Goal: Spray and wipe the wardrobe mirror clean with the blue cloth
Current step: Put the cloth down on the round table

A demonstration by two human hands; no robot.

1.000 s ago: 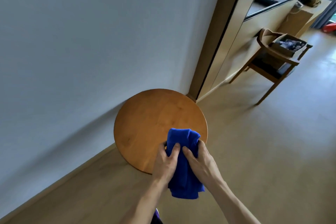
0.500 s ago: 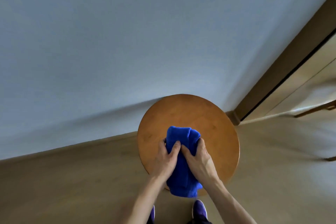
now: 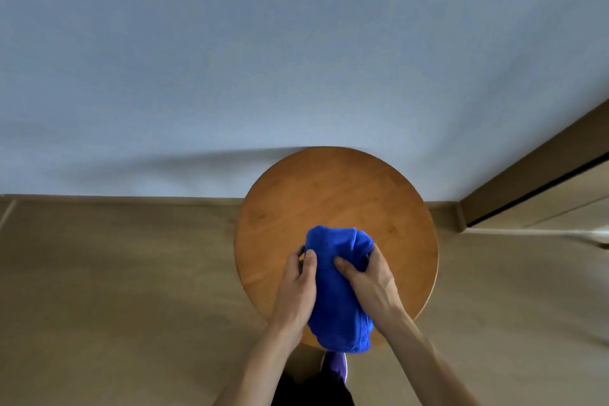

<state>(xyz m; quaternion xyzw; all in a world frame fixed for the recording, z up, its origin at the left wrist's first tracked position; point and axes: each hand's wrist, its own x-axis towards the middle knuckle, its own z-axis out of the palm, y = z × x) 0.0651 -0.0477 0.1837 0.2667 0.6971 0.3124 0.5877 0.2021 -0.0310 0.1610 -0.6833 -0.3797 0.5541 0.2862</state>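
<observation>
A bunched blue cloth (image 3: 336, 287) hangs between my two hands over the near part of a round wooden stool (image 3: 336, 194). My left hand (image 3: 296, 293) grips its left side, thumb on top. My right hand (image 3: 369, 283) grips its right side with fingers curled round the fabric. The cloth's lower end droops past the stool's near edge. No mirror and no spray bottle are in view.
The stool stands against a plain pale wall (image 3: 263, 43). A wooden frame with a dark gap (image 3: 534, 188) runs up at the right. Beige floor (image 3: 115, 290) spreads left and right of the stool. A purple shoe (image 3: 337, 364) shows below the cloth.
My view has swung left and down: the chair and window at the right dropped out, and the stool now sits square in front. Both hands kept hold of the cloth, my right fingers curling tighter.
</observation>
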